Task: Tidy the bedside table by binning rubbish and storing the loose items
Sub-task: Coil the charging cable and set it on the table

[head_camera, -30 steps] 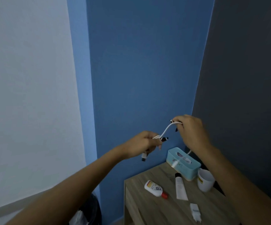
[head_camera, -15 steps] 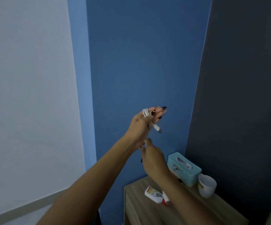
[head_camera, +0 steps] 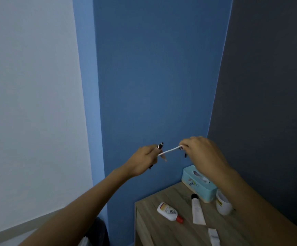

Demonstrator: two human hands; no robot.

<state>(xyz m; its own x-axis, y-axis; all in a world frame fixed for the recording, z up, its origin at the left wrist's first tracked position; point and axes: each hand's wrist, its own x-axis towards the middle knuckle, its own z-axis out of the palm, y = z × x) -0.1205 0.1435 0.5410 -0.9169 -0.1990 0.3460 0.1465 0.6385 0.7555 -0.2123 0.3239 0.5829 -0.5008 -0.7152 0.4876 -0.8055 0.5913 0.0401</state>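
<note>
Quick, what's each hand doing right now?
Left hand: closed, pinching one end of the white cable.
Right hand: closed, pinching the cable's other end, pulled taut above the bedside table.

Room corner, dim even light. Pale white wall (head_camera: 28, 103) at left; mid-blue wall (head_camera: 158, 77) centre, with a lighter blue vertical strip (head_camera: 87, 86) at its left edge; dark grey-blue wall (head_camera: 272, 86) at right. Wood-grain tabletop (head_camera: 154, 229) low right, pushed into the corner. Grey skirting (head_camera: 19, 226) bottom left.
</note>
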